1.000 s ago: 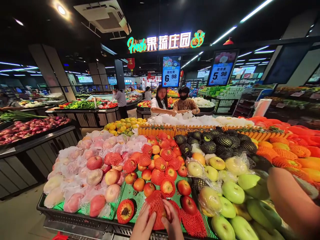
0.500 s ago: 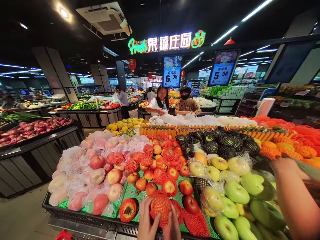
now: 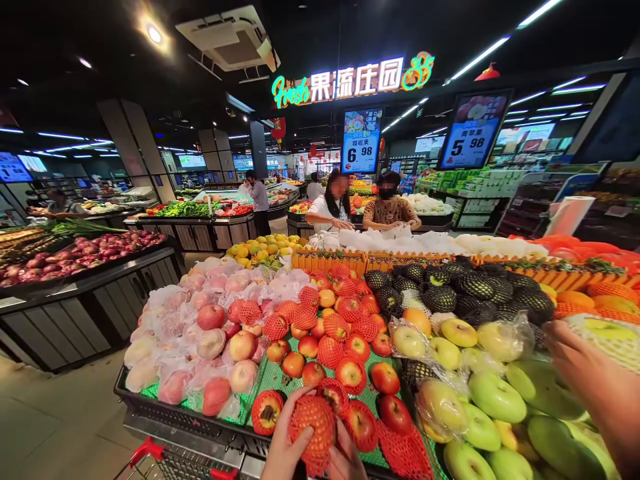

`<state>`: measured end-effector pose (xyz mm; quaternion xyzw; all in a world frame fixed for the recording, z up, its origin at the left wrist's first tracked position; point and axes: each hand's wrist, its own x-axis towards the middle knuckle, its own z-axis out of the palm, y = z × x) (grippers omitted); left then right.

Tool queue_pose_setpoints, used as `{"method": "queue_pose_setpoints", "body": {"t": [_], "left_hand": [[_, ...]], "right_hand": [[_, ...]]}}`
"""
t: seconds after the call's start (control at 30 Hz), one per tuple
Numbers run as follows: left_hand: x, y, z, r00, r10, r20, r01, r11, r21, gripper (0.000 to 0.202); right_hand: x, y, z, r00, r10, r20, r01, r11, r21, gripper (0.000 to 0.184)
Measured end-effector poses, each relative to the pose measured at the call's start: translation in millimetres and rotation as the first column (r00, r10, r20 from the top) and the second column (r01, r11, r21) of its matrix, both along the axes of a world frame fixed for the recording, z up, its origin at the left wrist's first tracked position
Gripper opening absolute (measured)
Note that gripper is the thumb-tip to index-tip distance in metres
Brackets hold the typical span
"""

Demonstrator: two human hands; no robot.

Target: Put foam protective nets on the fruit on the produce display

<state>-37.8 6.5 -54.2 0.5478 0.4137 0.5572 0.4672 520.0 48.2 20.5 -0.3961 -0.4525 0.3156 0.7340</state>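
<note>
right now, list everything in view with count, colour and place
held fruit: one, red-netted, front centre
apples: many, red, centre
wrapped fruit: many, pinkish, left side
green fruit: many, green, front right
black-netted fruit: many, dark, behind green fruit
orange fruit: several, orange, right side
yellow fruit: many, yellow, back left
onions: many, purple, far left
price screens: three, blue, overhead and far left
sign: one, multicoloured, overhead
cart: one, red-grey, lower left
people: several, varied clothing, background
another person's hand: one, bare, right edge
left hand: one, bare, on held fruit's left
right hand: one, bare, on held fruit's right
</note>
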Motion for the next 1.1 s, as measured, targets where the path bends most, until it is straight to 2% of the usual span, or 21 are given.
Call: {"method": "queue_pose_setpoints", "body": {"t": [0.1,0.2,0.33,0.4,0.47,0.53,0.67,0.73,0.8,0.87,0.9,0.97,1.03,1.1], "left_hand": [[-0.1,-1.0,1.3,0.999,0.047,0.007,-0.047,0.999,0.01,0.06],[0.7,-2.4,1.7,0.993,0.117,0.02,-0.118,0.991,0.058,0.051],[10.5,-10.7,-3.5,0.979,0.199,-0.036,-0.186,0.956,0.225,0.037],[19.4,-16.3,-7.9,0.965,0.262,-0.001,-0.25,0.922,0.297,0.044],[27.7,-20.6,-11.1,0.935,0.348,0.068,-0.352,0.884,0.307,0.064],[32.0,-22.8,-10.9,0.914,0.393,0.098,-0.404,0.865,0.299,0.064],[24.4,-22.3,0.6,0.923,0.384,-0.011,-0.36,0.874,0.326,0.045],[15.5,-20.6,8.3,0.91,0.401,-0.104,-0.341,0.868,0.36,0.041],[6.4,-18.6,14.1,0.903,0.379,-0.204,-0.272,0.869,0.413,0.036],[-0.4,-17.1,17.2,0.901,0.294,-0.321,-0.117,0.874,0.472,0.032],[-2.2,-16.8,17.8,0.892,0.24,-0.382,-0.022,0.87,0.493,0.03],[-2.1,-18.0,18.2,0.86,0.161,-0.485,0.122,0.857,0.5,0.028],[2.5,-20.9,17.6,0.83,0.156,-0.535,0.141,0.87,0.472,0.029],[8.6,-24.0,15.7,0.814,0.215,-0.54,0.054,0.897,0.438,0.029]], "right_hand": [[-17.8,-5.1,3.5,0.997,-0.009,-0.077,0.006,1.0,-0.03,0.063],[-26.8,-4.8,17.0,0.994,-0.01,-0.105,0.005,0.999,-0.052,0.053],[-40.9,-5.0,37.4,0.988,0.057,-0.141,-0.054,0.998,0.028,0.042],[-49.9,-7.0,45.7,0.991,0.026,-0.132,-0.017,0.998,0.066,0.033],[-55.6,-9.0,50.0,0.993,-0.023,-0.112,0.031,0.997,0.071,0.027],[-54.5,-9.8,48.8,0.994,-0.055,-0.095,0.061,0.996,0.065,0.03],[-33.0,-4.9,33.3,0.993,-0.084,-0.077,0.087,0.995,0.04,0.073],[-20.8,-1.2,24.9,0.987,-0.078,-0.139,0.082,0.996,0.025,0.083],[-13.9,1.1,19.0,0.961,-0.057,-0.272,0.063,0.998,0.016,0.082],[-13.1,1.3,15.8,0.915,-0.026,-0.403,0.032,0.999,0.01,0.076],[-14.0,1.0,14.9,0.904,-0.012,-0.428,0.018,1.0,0.008,0.071],[-15.5,0.0,13.3,0.927,0.0,-0.374,0.001,1.0,0.001,0.059],[-14.3,-0.3,12.0,0.973,-0.01,-0.233,0.008,1.0,-0.01,0.058],[-10.7,-0.3,11.5,0.991,-0.029,-0.13,0.027,0.999,-0.017,0.073]]}}
